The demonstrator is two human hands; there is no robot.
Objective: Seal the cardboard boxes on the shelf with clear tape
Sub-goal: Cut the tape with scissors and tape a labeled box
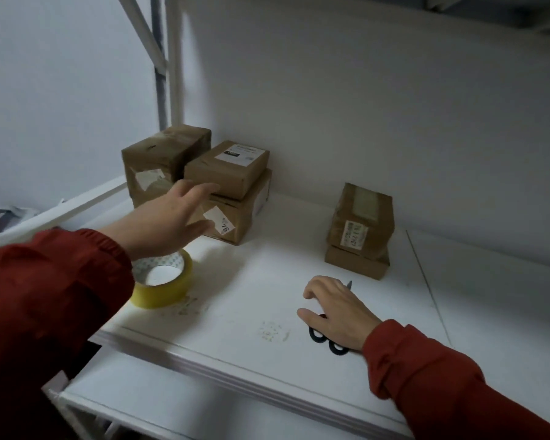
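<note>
Where the white shelf (251, 281) meets its back wall, a cluster of three cardboard boxes (229, 173) sits at the left rear, and a two-box stack (359, 223) stands well apart to the right. The yellowish tape roll (169, 287) lies flat near the front left. The left hand (169, 217) is open, fingers spread, just before the cluster; the right hand (337, 309) lies over black scissors (327, 342), fingers bent, and I cannot tell whether it grips them.

White sticker (220, 221) on the lower centre box (251, 208) probably reads 76; other labels (353, 234) are too blurred.
</note>
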